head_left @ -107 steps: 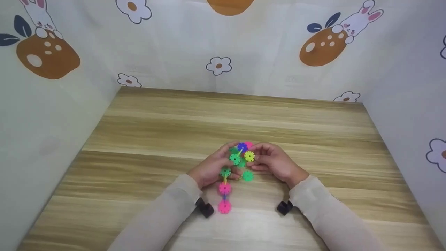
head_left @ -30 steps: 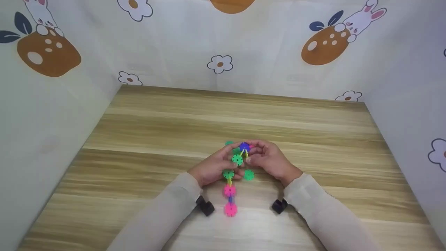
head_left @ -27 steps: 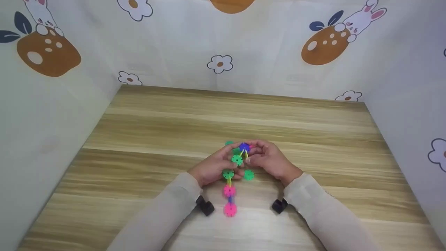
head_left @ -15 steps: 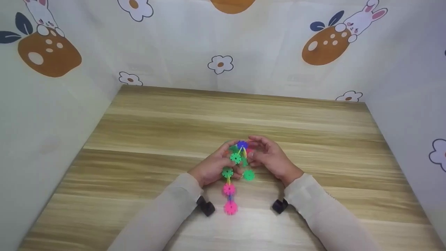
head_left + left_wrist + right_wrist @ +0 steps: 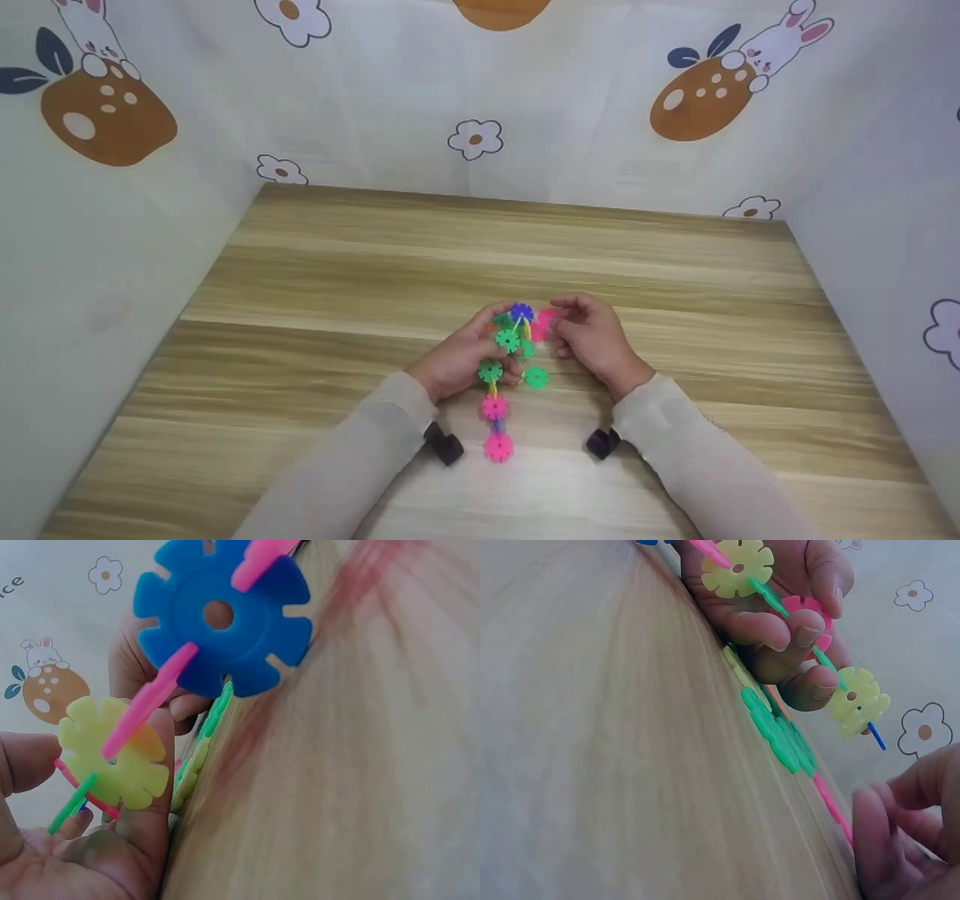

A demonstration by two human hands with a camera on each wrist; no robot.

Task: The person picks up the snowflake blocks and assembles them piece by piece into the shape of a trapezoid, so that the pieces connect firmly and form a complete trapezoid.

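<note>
My left hand (image 5: 461, 361) grips a chain of slotted plastic snowflake discs (image 5: 494, 407), joined at right angles to each other. Its end toward me finishes in a pink disc (image 5: 499, 448); a blue disc (image 5: 521, 313) stands at the far end, with a yellow disc edge-on beneath it. In the left wrist view, a yellow disc (image 5: 105, 742) lies between the thumb and fingers. My right hand (image 5: 596, 341) is just right of the chain, apart from it, beside loose pink discs (image 5: 541, 328). Its fingers are loosely curled, and no disc shows between them in the right wrist view.
Loose green discs (image 5: 769, 731) and a pink one lie on the wooden table (image 5: 337, 255) below and behind the chain. One green disc (image 5: 536, 377) is near the left fingertips. Patterned cloth walls (image 5: 390, 112) enclose the table on three sides.
My right hand first brought a yellow disc to the far blue disc, where it now stays attached edge-on. The hand has since let go and drawn right, uncovering pink discs. The left grip persists.
</note>
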